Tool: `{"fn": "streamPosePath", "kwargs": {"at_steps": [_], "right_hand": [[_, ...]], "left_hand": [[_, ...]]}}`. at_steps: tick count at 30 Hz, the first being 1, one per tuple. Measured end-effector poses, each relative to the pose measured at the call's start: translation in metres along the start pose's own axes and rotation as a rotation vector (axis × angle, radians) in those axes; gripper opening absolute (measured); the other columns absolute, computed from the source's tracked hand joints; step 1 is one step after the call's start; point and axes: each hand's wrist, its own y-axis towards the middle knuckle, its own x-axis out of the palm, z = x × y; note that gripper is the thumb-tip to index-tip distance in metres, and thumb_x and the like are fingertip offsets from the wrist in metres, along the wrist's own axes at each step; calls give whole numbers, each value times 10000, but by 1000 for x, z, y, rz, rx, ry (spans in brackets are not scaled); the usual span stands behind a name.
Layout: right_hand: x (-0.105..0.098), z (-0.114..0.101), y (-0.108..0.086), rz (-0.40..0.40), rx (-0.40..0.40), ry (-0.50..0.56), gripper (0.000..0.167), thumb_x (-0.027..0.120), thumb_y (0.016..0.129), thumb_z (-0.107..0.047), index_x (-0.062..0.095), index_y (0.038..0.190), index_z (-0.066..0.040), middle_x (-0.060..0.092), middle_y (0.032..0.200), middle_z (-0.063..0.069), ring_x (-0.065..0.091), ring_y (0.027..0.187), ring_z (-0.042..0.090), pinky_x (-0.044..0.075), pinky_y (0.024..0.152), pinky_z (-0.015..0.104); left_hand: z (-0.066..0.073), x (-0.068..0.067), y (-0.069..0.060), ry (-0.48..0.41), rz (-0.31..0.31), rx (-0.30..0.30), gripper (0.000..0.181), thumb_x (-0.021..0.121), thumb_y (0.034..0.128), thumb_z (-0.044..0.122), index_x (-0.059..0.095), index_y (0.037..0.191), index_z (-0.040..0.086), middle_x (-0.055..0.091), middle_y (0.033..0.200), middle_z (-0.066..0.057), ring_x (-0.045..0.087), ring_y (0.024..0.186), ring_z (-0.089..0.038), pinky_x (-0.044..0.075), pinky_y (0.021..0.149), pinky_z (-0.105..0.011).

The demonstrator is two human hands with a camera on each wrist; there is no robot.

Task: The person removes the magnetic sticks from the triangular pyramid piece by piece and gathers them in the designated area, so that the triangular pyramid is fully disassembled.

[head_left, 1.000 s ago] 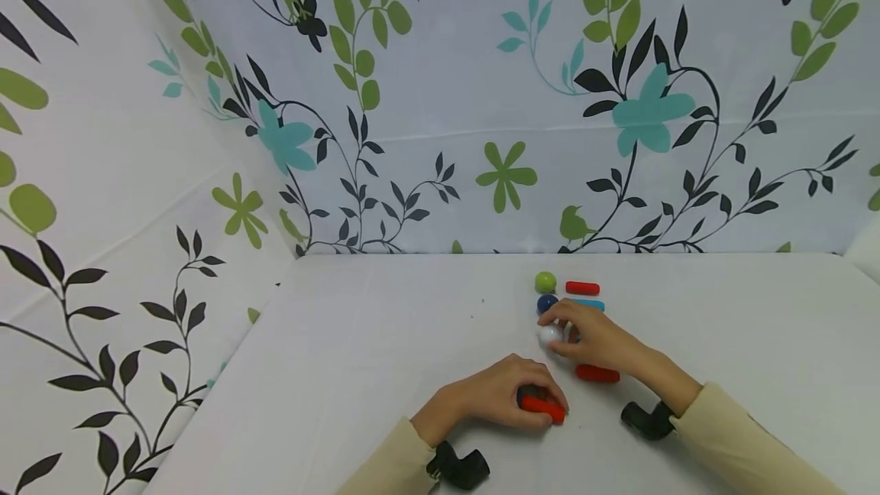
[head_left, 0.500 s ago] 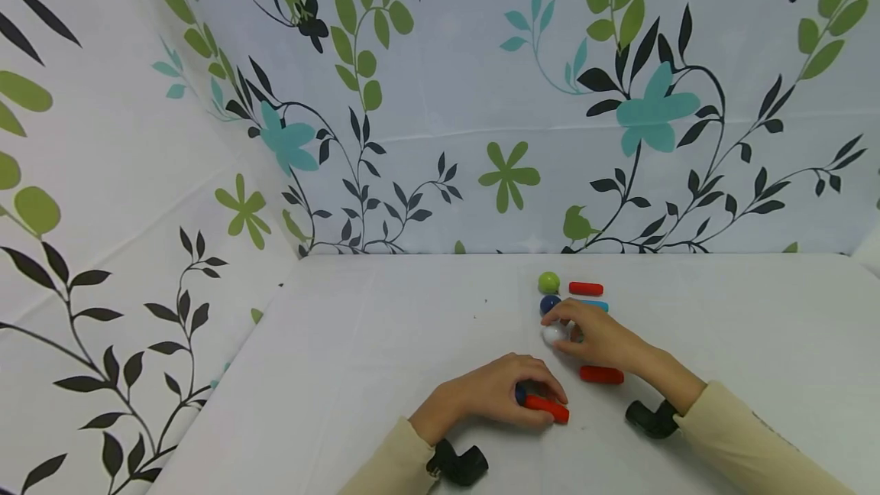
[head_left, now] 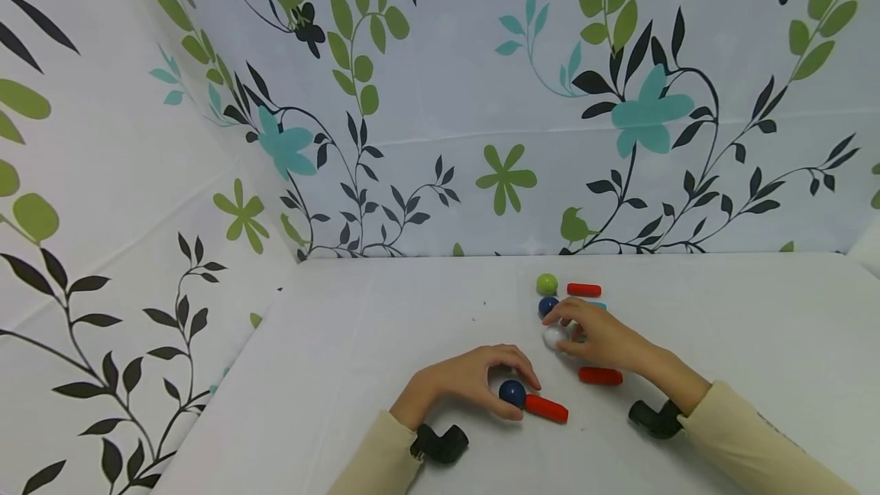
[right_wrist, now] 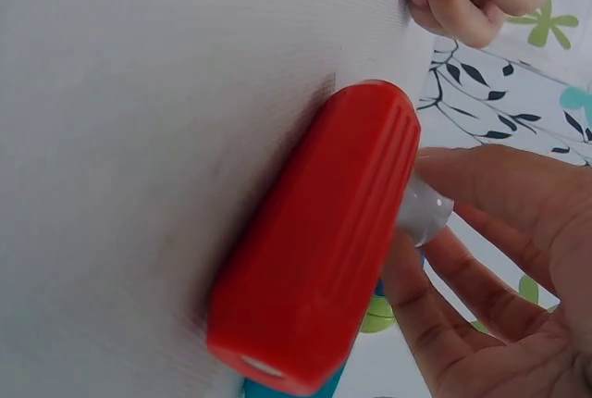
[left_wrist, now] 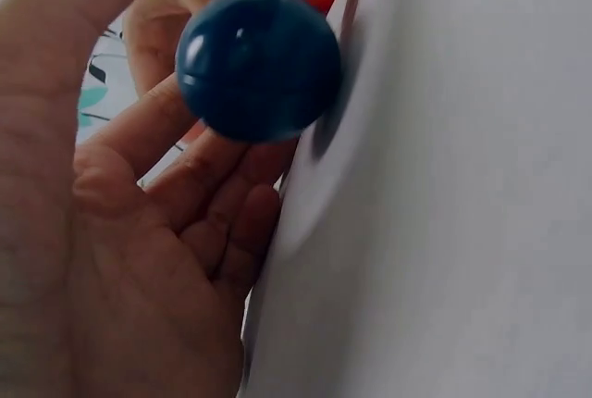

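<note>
My left hand [head_left: 474, 380] curves loosely around a dark blue ball [head_left: 512, 393], which rests on the table touching the end of a red ribbed rod [head_left: 547, 409]. In the left wrist view the blue ball [left_wrist: 259, 65] stands in front of relaxed fingers [left_wrist: 199, 176] without a visible pinch. My right hand [head_left: 594, 334] holds a white ball [head_left: 555, 338] between thumb and fingers. Up close in the right wrist view, another red rod [right_wrist: 319, 241] lies before that hand and partly hides the white ball [right_wrist: 425, 210].
Beyond the right hand lie a green ball [head_left: 547, 284], a second dark blue ball [head_left: 548, 306], a red rod [head_left: 584, 290] and a mostly covered light blue rod [head_left: 601, 305]. Nearer the front is a red rod [head_left: 600, 376]. A leaf-patterned cloth [head_left: 412, 98] hangs behind the white table [head_left: 357, 334].
My left hand has loosened and drawn back to the left, uncovering the blue ball and the red rod's end. The right hand stays at the white ball with little visible movement.
</note>
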Motion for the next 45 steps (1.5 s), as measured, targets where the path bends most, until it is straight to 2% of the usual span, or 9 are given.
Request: {"fn": "streamPosePath", "kwargs": {"at_steps": [5, 16, 23, 32, 38, 45], "right_hand": [[1, 1, 1, 3, -5, 17, 298, 724, 828, 4, 636, 1112, 8, 597, 1068, 128, 629, 923, 262, 571, 774, 336], [3, 1, 3, 21, -22, 1, 288, 735, 825, -12, 647, 1099, -17, 608, 1060, 97, 591, 947, 251, 564, 787, 340], [-2, -9, -1, 22, -40, -12, 282, 731, 839, -40, 650, 1108, -20, 613, 1107, 109, 592, 907, 236, 558, 756, 308], [-2, -24, -16, 27, -64, 5, 239, 727, 838, -49, 670, 1070, -38, 626, 1023, 90, 569, 879, 247, 531, 686, 246], [5, -26, -26, -20, -92, 68, 248, 722, 847, -80, 671, 1082, -19, 634, 1007, 105, 578, 828, 206, 532, 661, 228], [14, -29, -33, -86, -101, 99, 233, 714, 874, -132, 664, 1076, -27, 632, 943, 38, 549, 792, 94, 515, 648, 217]], "left_hand": [[-2, -3, -3, -19, 11, -20, 318, 794, 794, 93, 689, 1094, 107, 629, 1084, 65, 540, 1048, -8, 421, 997, -241], [-2, -4, -4, -19, 39, -15, 313, 811, 787, 99, 697, 1078, 100, 656, 1060, 52, 562, 1013, -9, 441, 970, -237], [-3, -4, -3, -8, 45, -7, 309, 810, 794, 126, 699, 1083, 120, 651, 1062, 75, 558, 1014, -14, 449, 956, -236], [-5, -2, -2, -3, 55, 22, 310, 809, 792, 108, 701, 1082, 106, 656, 1052, 49, 554, 968, -11, 464, 918, -232], [-5, -1, -1, 6, 53, 39, 316, 809, 785, 86, 697, 1080, 86, 656, 1043, 27, 545, 937, -2, 475, 888, -220], [-4, -1, -1, 12, 56, 61, 318, 813, 782, 91, 695, 1077, 85, 652, 1031, 16, 543, 924, 4, 481, 874, -216]]}}
